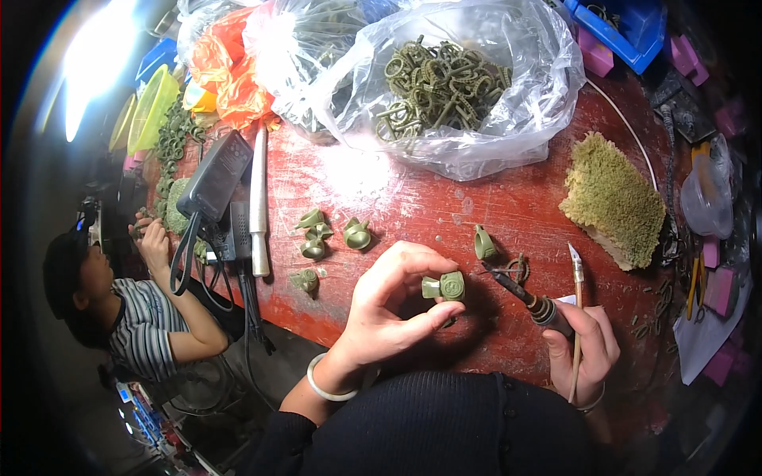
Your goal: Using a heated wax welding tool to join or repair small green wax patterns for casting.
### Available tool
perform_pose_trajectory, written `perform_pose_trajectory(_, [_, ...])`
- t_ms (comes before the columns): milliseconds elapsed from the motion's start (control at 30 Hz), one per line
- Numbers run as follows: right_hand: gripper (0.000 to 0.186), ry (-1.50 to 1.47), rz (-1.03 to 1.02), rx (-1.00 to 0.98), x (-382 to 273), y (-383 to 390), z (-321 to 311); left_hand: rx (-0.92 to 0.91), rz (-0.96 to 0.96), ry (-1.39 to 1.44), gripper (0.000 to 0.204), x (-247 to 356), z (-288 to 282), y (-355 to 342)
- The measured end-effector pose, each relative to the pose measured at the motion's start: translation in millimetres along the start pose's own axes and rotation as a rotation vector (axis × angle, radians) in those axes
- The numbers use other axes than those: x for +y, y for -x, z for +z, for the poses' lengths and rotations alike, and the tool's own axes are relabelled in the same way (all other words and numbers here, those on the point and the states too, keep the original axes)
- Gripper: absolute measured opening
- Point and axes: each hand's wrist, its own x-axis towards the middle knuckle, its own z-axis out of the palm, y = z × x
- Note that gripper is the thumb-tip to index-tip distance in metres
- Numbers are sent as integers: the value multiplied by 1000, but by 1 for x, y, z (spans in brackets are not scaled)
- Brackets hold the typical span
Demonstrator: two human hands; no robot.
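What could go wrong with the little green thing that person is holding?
The green piece might slip and drop, since the left grip has it held up between thumb and finger.

The right grip has two tools at once, so the slim pointed tool could poke or scratch something while the dark tool is being used.

The dark tool's tip is close to a loose green ring and might bump it.
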Motion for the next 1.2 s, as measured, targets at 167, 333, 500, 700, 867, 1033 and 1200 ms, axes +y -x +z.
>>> perform_pose_trajectory(167, [37,0,-8,12,0,0,0,25,-23,72,41,-2,2,1])
perform_pose_trajectory(333, [34,-58,63,38,-2,-5,-7,47,-45,82,39,1,5,-1])
perform_pose_trajectory(500, [41,-286,164,153,5,-6,-10,30,-187,206,37,20,12,-18])
perform_pose_trajectory(700, [47,-404,63,143,-13,-26,-37,-94,6,146,37,24,15,-51])
perform_pose_trajectory(867, [42,-409,66,235,-19,-29,-34,-130,20,151,36,12,20,-62])
perform_pose_trajectory(1033, [33,-243,137,282,-3,-19,-23,-113,64,338,36,0,18,-63])
perform_pose_trajectory(1200, [28,95,-12,277,5,-19,-28,-97,57,410,36,2,16,-64])
